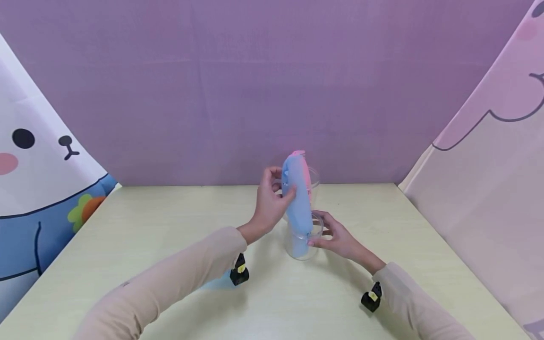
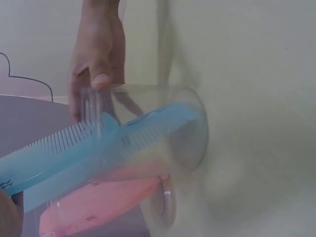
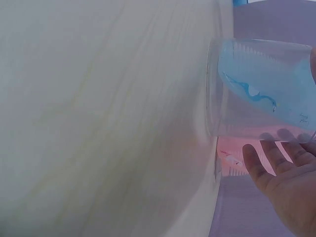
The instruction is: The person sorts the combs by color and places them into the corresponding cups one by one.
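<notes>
1. The pale wooden table (image 1: pixel 170 236) fills the lower half of the head view, with the purple cloth backdrop (image 1: pixel 255 85) behind it.
2. The clear plastic cup (image 1: pixel 302 241) stands on the table at centre frame; a second clear plastic cup (image 1: pixel 313 182) stands just behind it.
3. The blue plastic comb (image 1: pixel 297 198) sits upright in the near cup; the pink plastic comb (image 1: pixel 303 167) is right behind it.
4. The left hand (image 1: pixel 269 203) is left of the blue comb, touching it.
5. The right hand (image 1: pixel 337 236) is right of the near cup, against its wall.
</notes>
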Motion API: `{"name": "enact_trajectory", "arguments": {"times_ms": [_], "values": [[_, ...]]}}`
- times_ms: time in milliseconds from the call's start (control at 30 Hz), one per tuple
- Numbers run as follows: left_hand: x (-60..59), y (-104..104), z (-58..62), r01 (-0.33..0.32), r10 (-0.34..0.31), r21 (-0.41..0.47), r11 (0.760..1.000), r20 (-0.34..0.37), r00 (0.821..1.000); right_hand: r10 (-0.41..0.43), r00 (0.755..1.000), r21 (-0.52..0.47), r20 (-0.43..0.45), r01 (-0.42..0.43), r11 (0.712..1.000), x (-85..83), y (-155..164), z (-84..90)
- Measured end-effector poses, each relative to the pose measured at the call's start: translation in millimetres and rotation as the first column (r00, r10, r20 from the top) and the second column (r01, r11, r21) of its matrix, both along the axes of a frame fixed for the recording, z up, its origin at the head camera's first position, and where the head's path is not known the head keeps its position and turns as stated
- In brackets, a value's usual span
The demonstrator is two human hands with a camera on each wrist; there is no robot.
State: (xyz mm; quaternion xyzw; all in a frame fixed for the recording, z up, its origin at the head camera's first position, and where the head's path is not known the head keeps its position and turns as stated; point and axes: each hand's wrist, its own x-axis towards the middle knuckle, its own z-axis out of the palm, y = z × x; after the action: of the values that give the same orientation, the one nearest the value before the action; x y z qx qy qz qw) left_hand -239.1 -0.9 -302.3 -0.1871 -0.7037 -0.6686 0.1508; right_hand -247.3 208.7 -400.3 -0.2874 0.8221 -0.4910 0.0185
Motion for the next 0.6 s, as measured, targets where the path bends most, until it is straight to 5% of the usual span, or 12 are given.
{"name": "enact_trajectory", "arguments": {"times_ms": [100, 600], "values": [[8.0, 2, -1.1, 0.008, -0.008, -0.015, 1.000, 0.006, 1.000, -0.006, 1.000, 0.003, 0.006, 0.006, 1.000, 0.2, 0, 0.1], [8.8, 9, -23.7, 0.030, -0.028, -0.069, 0.997, 0.021, 0.999, -0.003, 1.000, 0.006, 0.015, 0.003, 1.000, 0.6, 0, 0.4]]}}
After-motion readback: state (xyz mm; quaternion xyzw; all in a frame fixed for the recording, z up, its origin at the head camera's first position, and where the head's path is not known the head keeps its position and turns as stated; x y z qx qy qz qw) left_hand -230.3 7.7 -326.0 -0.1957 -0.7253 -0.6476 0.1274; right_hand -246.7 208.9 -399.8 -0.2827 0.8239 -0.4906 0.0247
